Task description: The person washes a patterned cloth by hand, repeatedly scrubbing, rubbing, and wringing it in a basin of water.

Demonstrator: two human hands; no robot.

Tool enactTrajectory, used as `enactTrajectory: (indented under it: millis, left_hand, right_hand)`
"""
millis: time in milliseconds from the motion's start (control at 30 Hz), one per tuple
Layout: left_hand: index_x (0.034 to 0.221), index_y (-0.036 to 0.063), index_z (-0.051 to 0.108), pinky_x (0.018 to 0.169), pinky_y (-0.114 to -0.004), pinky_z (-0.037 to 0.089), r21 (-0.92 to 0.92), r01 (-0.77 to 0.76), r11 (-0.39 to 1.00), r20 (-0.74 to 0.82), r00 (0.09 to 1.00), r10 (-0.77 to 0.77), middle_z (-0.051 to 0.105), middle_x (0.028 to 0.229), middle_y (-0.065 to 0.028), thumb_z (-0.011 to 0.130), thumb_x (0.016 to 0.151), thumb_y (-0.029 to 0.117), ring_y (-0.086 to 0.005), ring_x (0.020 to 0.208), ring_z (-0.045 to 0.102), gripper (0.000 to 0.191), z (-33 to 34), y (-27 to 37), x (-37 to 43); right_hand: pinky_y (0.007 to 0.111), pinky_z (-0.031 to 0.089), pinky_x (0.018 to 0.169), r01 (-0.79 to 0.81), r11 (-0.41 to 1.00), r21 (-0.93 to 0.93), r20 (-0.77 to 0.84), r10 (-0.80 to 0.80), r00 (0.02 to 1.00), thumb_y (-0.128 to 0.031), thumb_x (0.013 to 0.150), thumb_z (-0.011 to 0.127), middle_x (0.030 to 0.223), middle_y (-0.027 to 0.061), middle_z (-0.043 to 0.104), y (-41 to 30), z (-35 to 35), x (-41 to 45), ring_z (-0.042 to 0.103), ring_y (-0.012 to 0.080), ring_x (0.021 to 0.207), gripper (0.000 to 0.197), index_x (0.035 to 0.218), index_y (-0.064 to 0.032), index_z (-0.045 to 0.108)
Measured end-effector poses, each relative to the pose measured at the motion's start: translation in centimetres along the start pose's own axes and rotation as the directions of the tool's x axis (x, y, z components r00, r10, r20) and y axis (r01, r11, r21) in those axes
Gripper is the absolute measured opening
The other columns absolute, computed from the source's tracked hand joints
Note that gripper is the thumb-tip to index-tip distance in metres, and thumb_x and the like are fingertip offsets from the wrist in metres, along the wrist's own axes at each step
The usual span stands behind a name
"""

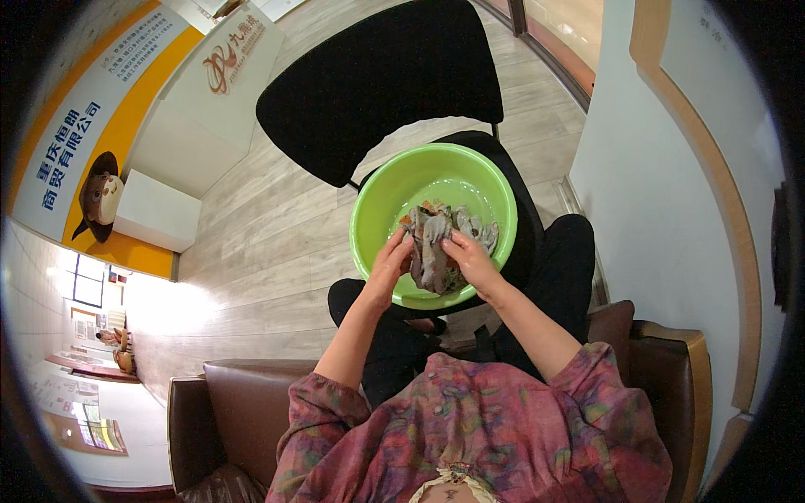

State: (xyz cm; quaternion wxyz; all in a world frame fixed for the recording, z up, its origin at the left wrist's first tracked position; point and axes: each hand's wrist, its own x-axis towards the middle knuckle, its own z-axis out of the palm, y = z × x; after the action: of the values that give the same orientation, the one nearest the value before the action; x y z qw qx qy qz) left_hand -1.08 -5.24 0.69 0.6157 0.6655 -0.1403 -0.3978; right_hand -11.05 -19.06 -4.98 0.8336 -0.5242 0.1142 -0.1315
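Note:
A light green plastic basin (377, 188) rests on the seat of a black chair (390, 82) in front of me. Inside it, water shows at the bottom. A wet, crumpled grey cloth with orange patches (433, 251) is bunched between my two hands, over the near part of the basin. My left hand (393, 258) grips its left side. On the other side, my right hand (468, 254) pinches the fabric between thumb and fingers. More grey cloth trails to the right inside the basin. The undersides of both hands are partly hidden.
My legs in black trousers (566, 251) flank the basin. I sit on a brown leather sofa (251, 402). A white wall with a wooden trim (723, 182) stands close on the right. Printed panels and a white box (157, 210) are at the left, beyond the wood-look floor (270, 264).

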Motion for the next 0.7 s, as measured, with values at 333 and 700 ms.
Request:
enactTrajectory:
  millis: [333, 700]
  left_hand:
    - [0.145, -0.0008, 0.024, 0.107, -0.035, 0.026, -0.097, -0.022, 0.995, -0.112, 0.994, 0.011, 0.036, 0.143, -0.0133, 0.059, 0.088, 0.028, -0.0223, 0.131, 0.034, 0.072, -0.5, 0.5, -1.3]
    - [0.141, -0.0030, 0.030, 0.102, -0.028, 0.032, 0.089, -0.255, 0.963, -0.199, 0.942, 0.268, 0.046, 0.135, -0.0113, 0.055, 0.093, 0.017, -0.0174, 0.122, 0.044, 0.057, -2.8, 4.4, -2.7]
  right_hand:
    - [0.033, 0.038, 0.099, -0.125, 0.820, 0.558, -0.119, 0.228, 0.966, -0.022, 0.091, 0.059, 0.125, 0.0111, 0.053, -1.2, -0.8, -0.3, 0.050, 0.0174, 0.114, 0.047, 0.128, 0.0030, 0.045]
    - [0.034, 0.044, 0.067, 0.068, 0.913, -0.401, -0.094, -0.114, 0.989, -0.021, 0.086, 0.061, 0.082, 0.0094, 0.061, 1.9, -3.5, 0.8, 0.054, 0.0159, 0.071, 0.031, 0.108, 0.0017, 0.060]
